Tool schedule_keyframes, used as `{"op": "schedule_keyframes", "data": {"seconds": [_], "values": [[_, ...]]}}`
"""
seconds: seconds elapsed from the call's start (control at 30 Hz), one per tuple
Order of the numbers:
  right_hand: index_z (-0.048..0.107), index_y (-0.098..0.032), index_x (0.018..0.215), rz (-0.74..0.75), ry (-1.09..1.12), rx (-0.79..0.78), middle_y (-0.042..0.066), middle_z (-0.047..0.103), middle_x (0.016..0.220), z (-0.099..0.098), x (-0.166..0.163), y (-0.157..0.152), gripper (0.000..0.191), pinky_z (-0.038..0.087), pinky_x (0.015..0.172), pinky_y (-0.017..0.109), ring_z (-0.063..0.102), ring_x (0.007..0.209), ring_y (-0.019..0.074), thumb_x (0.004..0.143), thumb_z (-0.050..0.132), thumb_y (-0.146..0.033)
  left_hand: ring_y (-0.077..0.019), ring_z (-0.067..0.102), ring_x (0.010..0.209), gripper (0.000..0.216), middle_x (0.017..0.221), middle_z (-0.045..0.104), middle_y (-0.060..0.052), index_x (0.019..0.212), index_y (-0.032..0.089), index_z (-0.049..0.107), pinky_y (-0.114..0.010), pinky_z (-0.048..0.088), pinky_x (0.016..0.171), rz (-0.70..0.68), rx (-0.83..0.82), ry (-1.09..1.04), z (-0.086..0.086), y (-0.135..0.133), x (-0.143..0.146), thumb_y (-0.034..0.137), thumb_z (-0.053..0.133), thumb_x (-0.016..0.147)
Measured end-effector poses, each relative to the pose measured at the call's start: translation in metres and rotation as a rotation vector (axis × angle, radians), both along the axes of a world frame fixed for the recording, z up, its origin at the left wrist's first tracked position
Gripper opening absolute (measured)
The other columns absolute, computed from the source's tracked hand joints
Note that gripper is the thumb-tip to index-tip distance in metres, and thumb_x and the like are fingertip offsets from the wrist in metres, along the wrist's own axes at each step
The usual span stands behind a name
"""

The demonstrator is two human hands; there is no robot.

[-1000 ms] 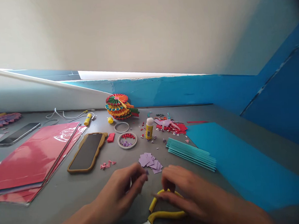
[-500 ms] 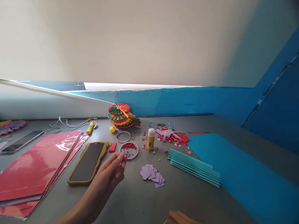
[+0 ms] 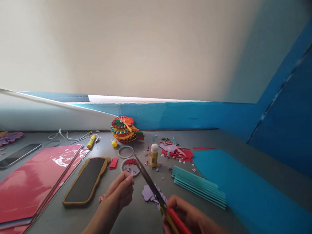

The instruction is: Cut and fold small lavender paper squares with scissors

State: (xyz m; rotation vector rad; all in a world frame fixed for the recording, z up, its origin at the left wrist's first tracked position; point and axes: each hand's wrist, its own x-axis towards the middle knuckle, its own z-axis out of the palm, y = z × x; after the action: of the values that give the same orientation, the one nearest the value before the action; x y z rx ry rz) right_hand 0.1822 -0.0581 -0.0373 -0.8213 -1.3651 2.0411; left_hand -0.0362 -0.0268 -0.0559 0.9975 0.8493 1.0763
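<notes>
My right hand (image 3: 188,218) grips scissors (image 3: 151,185) by their red and yellow handles, blades pointing up and away. To its left, my left hand (image 3: 121,190) is closed in a pinch; whatever its fingertips hold is hidden or too small to make out. Just beyond those fingertips lies a ring (image 3: 122,164) with small red and purple paper curls inside. Purple paper squares (image 3: 147,193) sit in a loose pile, partly behind the scissors. A glue stick (image 3: 154,156) with a white top stands upright behind them.
Folded teal paper (image 3: 198,187) and a blue sheet (image 3: 235,175) lie to the right. On the left are a phone in a brown case (image 3: 84,181) and red paper packs (image 3: 35,182). A colourful pleated paper model (image 3: 123,130) stands at the back, near red scraps (image 3: 180,152).
My right hand has come up from the bottom edge, lifting the scissors into view. My left hand stays pinched, now slightly lower in view. The whole view has shifted a little.
</notes>
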Motion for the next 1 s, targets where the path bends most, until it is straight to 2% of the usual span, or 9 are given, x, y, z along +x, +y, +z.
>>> {"op": "schedule_keyframes", "data": {"seconds": [0.07,0.17,0.27,0.33,0.4,0.5,0.67,0.87,1.0], "values": [[0.045,-0.022,0.086,-0.036,0.062,0.062,-0.003,0.056,0.082,-0.007,0.003,0.009,0.071,0.032,0.051,0.017,0.043,0.057,0.0059,0.039,0.089,-0.054,-0.0068,0.027,0.05,0.031,0.058,0.032,0.007,0.078,0.018,0.049,-0.018,0.02,0.047,-0.061,0.135,0.196,0.01,-0.009,0.012,0.047,0.052,0.09],[0.049,-0.022,0.086,-0.098,0.055,0.18,-0.006,0.052,0.073,-0.007,0.007,0.013,0.075,0.03,0.048,0.018,0.038,0.053,0.006,0.031,0.094,-0.046,-0.0133,0.049,0.075,0.027,0.08,0.056,-0.002,0.084,0.017,0.056,-0.022,0.037,0.067,-0.212,0.393,0.436,0.03,-0.023,0.031,0.039,0.046,0.094],[0.052,-0.023,0.094,-0.213,0.045,0.26,-0.002,0.057,0.081,0.001,0.007,0.011,0.066,0.039,0.058,0.022,0.051,0.068,0.0126,0.047,0.09,-0.046,-0.0139,0.05,0.075,0.019,0.086,0.058,-0.003,0.089,0.018,0.056,-0.023,0.036,0.065,-0.272,0.638,0.561,0.041,-0.026,0.044,0.03,0.042,0.096],[0.051,-0.024,0.094,-0.321,0.08,0.276,0.0,0.058,0.088,0.006,0.005,0.01,0.054,0.045,0.068,0.026,0.057,0.08,0.0172,0.06,0.084,-0.049,-0.0123,0.044,0.066,0.016,0.078,0.054,-0.001,0.082,0.017,0.051,-0.024,0.032,0.059,-0.239,0.731,0.676,0.042,-0.023,0.049,0.026,0.045,0.094],[0.049,-0.024,0.091,-0.407,0.111,0.3,-0.001,0.057,0.087,0.008,0.003,0.011,0.044,0.046,0.075,0.029,0.059,0.085,0.0188,0.067,0.081,-0.043,-0.0119,0.041,0.063,0.018,0.072,0.05,0.001,0.079,0.018,0.048,-0.025,0.03,0.058,-0.171,0.725,0.736,0.039,-0.019,0.053,0.026,0.044,0.094],[0.047,-0.024,0.091,-0.482,0.146,0.36,-0.002,0.057,0.086,0.007,0.002,0.015,0.038,0.047,0.079,0.029,0.06,0.086,0.0176,0.072,0.079,-0.035,-0.0121,0.041,0.064,0.023,0.071,0.049,0.001,0.081,0.018,0.048,-0.024,0.031,0.059,-0.102,0.632,0.605,0.032,-0.016,0.063,0.033,0.039,0.097],[0.049,-0.023,0.094,-0.609,0.082,0.434,-0.002,0.059,0.084,-0.001,0.005,0.019,0.031,0.046,0.068,0.025,0.058,0.075,0.0155,0.079,0.072,-0.038,-0.0102,0.037,0.062,0.026,0.07,0.042,0.003,0.082,0.017,0.048,-0.022,0.031,0.057,-0.1,0.487,0.315,0.023,-0.018,0.078,0.039,0.045,0.094],[0.046,-0.023,0.095,-0.607,0.051,0.482,0.0,0.061,0.089,-0.004,0.003,0.026,0.031,0.047,0.071,0.028,0.061,0.081,0.0186,0.083,0.067,-0.042,-0.0075,0.028,0.056,0.031,0.069,0.039,0.005,0.084,0.017,0.051,-0.019,0.023,0.051,-0.196,0.263,0.158,0.021,-0.011,0.071,0.047,0.048,0.091],[0.045,-0.023,0.092,-0.517,0.005,0.477,-0.001,0.061,0.087,-0.001,0.007,0.031,0.035,0.047,0.07,0.029,0.062,0.079,0.0182,0.079,0.07,-0.045,-0.0077,0.034,0.057,0.029,0.07,0.043,0.005,0.089,0.018,0.057,-0.019,0.028,0.053,-0.288,0.269,0.201,0.019,-0.003,0.057,0.046,0.052,0.089]]}}
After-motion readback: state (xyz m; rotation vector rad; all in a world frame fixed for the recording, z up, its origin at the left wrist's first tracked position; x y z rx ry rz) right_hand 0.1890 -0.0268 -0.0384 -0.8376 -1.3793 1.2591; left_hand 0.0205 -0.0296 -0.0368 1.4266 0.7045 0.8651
